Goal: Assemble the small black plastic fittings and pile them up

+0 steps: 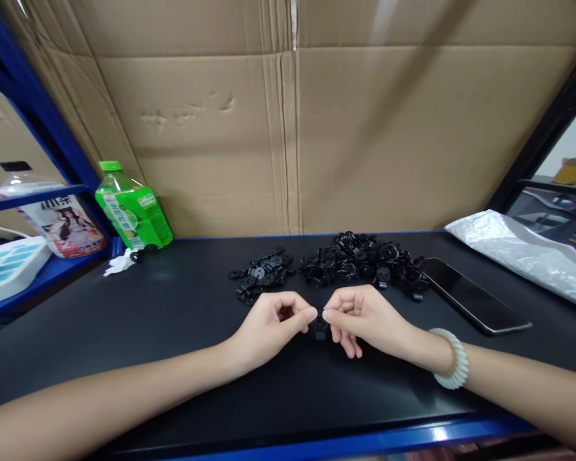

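A small round black part (320, 322) is held between my two hands above the dark table. My left hand (276, 323) pinches its left side between thumb and forefinger. On its right side, my right hand (362, 317) has thumb and forefinger closed on it, the other fingers curled below. Past my left hand lies a smaller pile of black parts (264, 272). Behind my right hand a larger pile of black parts (360, 259) spreads to the right. Finer details of the held part are too small to tell.
A phone (475, 294) lies at the right, beside a silvery plastic bag (523, 250). A green bottle (134, 208) and crumpled white tissue (121, 262) stand and lie at back left. Cardboard (211, 147) rises behind the table (173, 294); a blue shelf (52, 272) borders the left.
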`<state>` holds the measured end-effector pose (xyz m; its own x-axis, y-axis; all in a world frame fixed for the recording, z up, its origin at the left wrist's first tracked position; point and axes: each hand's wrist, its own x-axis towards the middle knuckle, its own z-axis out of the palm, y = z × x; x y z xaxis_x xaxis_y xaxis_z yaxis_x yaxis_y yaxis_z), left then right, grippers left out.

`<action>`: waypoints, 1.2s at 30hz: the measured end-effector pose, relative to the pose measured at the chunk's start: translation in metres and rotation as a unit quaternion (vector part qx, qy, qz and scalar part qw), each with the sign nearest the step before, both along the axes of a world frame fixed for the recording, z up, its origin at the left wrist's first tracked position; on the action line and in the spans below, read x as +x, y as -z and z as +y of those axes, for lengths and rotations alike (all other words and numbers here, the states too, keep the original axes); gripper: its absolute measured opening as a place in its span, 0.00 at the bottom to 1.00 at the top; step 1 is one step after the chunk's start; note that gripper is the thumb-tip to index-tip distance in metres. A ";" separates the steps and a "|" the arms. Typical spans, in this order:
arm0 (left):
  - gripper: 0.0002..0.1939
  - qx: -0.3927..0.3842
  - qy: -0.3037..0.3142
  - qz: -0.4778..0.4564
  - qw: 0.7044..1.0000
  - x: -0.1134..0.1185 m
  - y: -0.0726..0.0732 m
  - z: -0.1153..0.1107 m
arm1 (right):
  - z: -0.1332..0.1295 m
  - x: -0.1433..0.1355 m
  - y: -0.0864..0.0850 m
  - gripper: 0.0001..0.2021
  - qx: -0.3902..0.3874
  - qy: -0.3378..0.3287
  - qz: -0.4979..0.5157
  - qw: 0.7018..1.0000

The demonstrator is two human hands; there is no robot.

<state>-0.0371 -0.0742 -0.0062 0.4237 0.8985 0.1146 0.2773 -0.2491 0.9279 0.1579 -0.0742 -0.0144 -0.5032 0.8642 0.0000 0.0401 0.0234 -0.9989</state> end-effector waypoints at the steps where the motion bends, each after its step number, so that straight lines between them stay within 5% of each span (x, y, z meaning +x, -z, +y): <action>1: 0.13 0.000 0.000 0.001 1.000 0.000 0.000 0.000 | 0.000 0.000 0.000 0.11 -0.001 0.000 0.001 1.000; 36: 0.12 -0.001 0.006 0.000 1.000 0.001 -0.003 -0.002 | -0.003 0.000 0.001 0.13 0.002 0.020 0.012 1.000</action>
